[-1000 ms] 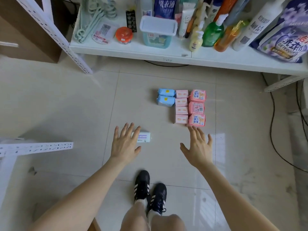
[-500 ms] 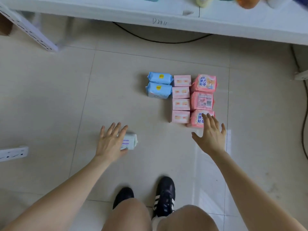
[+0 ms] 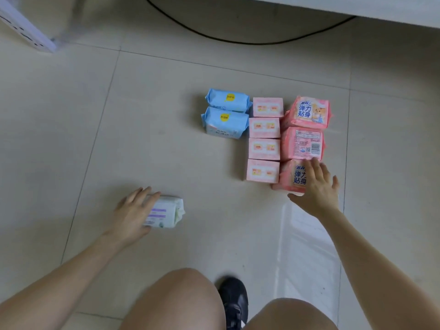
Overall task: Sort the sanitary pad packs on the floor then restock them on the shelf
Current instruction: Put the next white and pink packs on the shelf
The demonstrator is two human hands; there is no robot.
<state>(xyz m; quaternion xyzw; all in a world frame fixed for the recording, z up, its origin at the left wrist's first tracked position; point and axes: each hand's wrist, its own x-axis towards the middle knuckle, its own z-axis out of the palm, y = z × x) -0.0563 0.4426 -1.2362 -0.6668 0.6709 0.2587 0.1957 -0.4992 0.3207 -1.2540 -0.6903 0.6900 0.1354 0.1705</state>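
Note:
Sanitary pad packs lie sorted in columns on the tiled floor: two blue packs, several light pink packs and three darker pink packs. My right hand rests with straight fingers on the nearest darker pink pack. Apart from the rows, at the lower left, lies a white pack with purple stripes. My left hand grips its left end, fingers over the top and thumb at the near side.
A white shelf leg stands at the top left, and the shelf's bottom board crosses the top right. A black cable runs on the floor under it. My knees and a black shoe fill the bottom.
I have bent lower toward the floor. My left hand has come down onto the white pack and taken hold of it. My right hand has reached forward onto the nearest darker pink pack.

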